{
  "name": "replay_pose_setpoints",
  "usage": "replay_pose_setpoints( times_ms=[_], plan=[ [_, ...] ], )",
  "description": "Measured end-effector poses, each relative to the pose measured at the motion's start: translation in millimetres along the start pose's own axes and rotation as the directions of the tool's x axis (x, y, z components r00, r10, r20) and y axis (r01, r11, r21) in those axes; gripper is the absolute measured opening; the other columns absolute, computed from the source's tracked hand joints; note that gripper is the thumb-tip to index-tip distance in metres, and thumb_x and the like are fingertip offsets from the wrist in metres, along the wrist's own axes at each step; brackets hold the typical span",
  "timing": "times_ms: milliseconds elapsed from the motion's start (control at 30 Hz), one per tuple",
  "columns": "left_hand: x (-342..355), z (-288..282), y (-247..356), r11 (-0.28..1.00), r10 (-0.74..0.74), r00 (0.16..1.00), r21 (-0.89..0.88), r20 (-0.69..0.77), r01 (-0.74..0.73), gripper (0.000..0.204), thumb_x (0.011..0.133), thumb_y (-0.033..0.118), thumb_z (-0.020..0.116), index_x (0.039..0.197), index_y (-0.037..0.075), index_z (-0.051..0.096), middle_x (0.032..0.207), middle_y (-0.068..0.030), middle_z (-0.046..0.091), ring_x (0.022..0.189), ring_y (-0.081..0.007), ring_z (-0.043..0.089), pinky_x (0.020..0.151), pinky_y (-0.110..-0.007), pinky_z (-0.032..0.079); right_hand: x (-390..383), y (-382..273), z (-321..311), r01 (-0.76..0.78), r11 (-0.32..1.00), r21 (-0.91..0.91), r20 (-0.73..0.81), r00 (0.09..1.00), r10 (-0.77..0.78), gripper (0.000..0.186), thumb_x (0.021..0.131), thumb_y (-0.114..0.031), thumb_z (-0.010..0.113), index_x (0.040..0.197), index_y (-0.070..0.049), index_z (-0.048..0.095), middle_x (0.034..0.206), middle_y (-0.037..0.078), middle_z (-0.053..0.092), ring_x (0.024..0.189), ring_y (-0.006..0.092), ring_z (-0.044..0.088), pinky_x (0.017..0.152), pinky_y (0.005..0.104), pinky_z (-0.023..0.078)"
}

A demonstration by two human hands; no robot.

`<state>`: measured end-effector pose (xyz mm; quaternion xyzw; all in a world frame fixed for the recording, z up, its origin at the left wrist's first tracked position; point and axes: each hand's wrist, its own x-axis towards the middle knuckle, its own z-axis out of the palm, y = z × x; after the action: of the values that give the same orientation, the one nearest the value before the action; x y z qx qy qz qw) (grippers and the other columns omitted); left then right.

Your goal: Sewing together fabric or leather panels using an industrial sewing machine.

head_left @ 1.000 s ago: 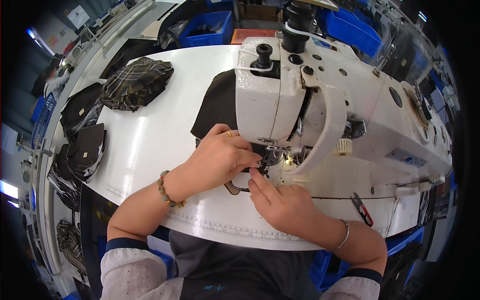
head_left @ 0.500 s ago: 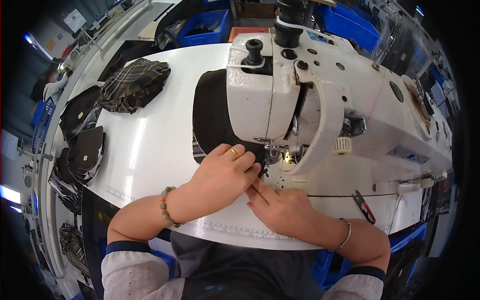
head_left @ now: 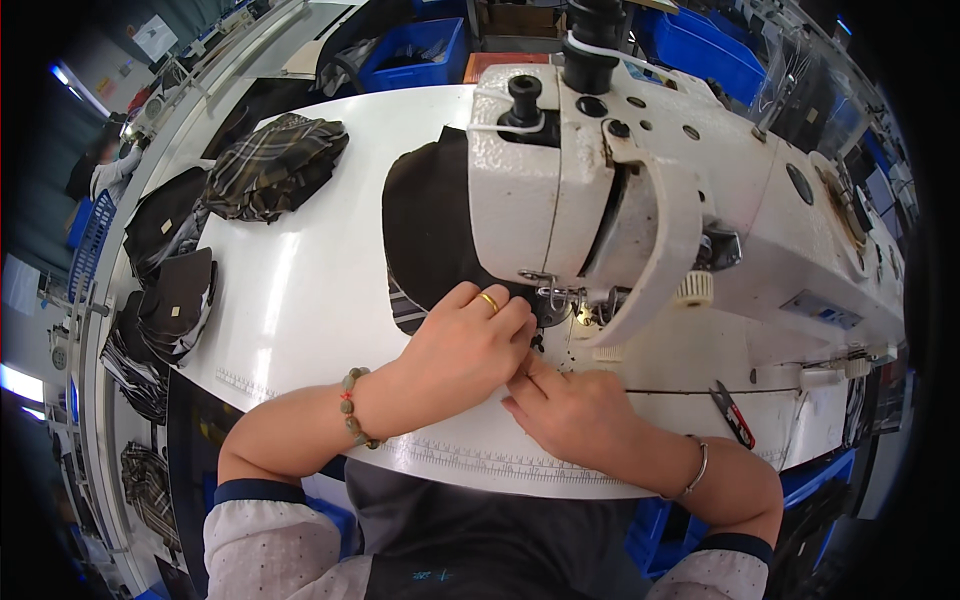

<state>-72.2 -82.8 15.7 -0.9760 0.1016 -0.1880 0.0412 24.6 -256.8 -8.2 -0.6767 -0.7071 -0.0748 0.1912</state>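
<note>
A white sewing machine point(head_left: 520, 200) stands on the white table point(head_left: 280, 290), its needle and presser foot point(head_left: 560, 300) just beyond my hands. A dark fabric piece point(head_left: 430, 215) with plaid showing at its lower left edge lies under the machine's head. My left hand point(head_left: 465, 350) is closed on the near part of this piece, knuckles up, fingertips mostly hidden. My right hand point(head_left: 570, 415) is closed beside it, index finger reaching under my left fingers; whatever its fingertips hold is hidden. Red-and-black thread snips point(head_left: 732, 415) lie to its right.
Bundled plaid fabric point(head_left: 275, 165) and dark stacked pieces point(head_left: 175, 310) sit at the table's left. Blue bins point(head_left: 410, 55) stand behind, others below the near edge. A blue basket point(head_left: 88, 245) hangs at far left; another person point(head_left: 112, 170) sits beyond it.
My left hand has moved down toward me and slightly right, my right hand slightly down. The dark piece has swung down, uncovering its plaid lower edge.
</note>
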Motion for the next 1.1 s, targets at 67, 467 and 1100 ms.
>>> replay_pose_setpoints(
  times_ms=[67, 467, 1100],
  plan=[
    [3, 4, 0, 1.0, -0.004, 1.0, 0.0, -0.013, 0.004, 0.02, 0.073, 0.013, 0.065, 0.088, 0.001, 0.071, 0.091, -0.004, 0.058, 0.087, -0.0194, 0.055, 0.074, -0.031, 0.043, 1, 3, 1, -0.011, 1.0, -0.014, -0.007, 1.0, 0.011, 0.031, 0.082, -0.028, 0.076, 0.103, -0.006, 0.07, 0.115, 0.011, 0.069, 0.051, 0.0149, 0.061, 0.045, 0.0298, 0.047],
    [6, -1, -16, 0.937, -0.221, 0.974, -0.267, 0.047, 0.225, 0.026, 0.071, 0.012, 0.071, 0.097, 0.009, 0.076, 0.095, -0.0019, 0.068, 0.091, -0.0225, 0.065, 0.077, -0.034, 0.051, 6, 6, 0, -0.034, 0.999, 0.03, -0.012, 0.999, 0.035, 0.049, 0.081, -0.03, 0.076, 0.123, -0.006, 0.065, 0.13, 0.011, 0.063, 0.055, 0.0147, 0.063, 0.047, 0.0299, 0.049],
    [4, 3, 2, 0.998, -0.067, 0.998, -0.001, 0.019, 0.067, 0.019, 0.075, 0.013, 0.066, 0.089, 0.002, 0.071, 0.09, -0.0049, 0.058, 0.089, -0.0192, 0.058, 0.069, -0.03, 0.047, 7, 5, -6, -0.054, 0.994, 0.096, 0.04, 0.998, 0.051, 0.04, 0.082, -0.035, 0.076, 0.109, -0.007, 0.069, 0.112, 0.013, 0.07, 0.055, 0.0174, 0.065, 0.048, 0.0308, 0.051]
  ],
)
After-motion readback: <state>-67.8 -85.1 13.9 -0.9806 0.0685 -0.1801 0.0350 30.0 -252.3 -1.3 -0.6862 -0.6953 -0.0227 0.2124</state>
